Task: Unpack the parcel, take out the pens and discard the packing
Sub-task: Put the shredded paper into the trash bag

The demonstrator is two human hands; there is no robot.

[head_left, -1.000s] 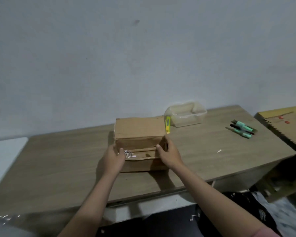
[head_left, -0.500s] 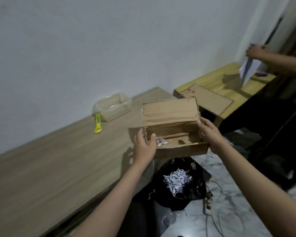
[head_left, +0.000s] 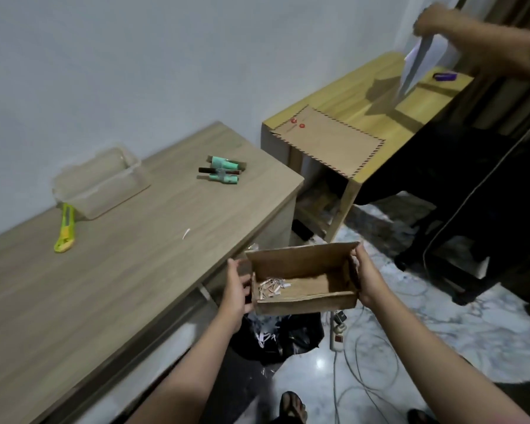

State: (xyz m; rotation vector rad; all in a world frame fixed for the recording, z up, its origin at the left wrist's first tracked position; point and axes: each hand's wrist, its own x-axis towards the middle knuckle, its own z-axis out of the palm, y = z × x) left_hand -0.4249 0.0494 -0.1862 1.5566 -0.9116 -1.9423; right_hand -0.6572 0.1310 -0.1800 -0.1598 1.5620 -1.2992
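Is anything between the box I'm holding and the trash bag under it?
Nothing visible. The box, held by the left hand and right hand, hangs directly above the black bag on the floor, with only open air between them.

Yellow cutter (head_left: 64, 229) beside clear tub (head_left: 100, 180)

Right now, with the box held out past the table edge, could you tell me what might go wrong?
1. The cardboard box is only partly over the black bag; tipped from here, some of the shredded paper could land on the floor, near the power strip and its cables.
2. The left hand and right hand press only the end walls, so the box might slip when turned over.
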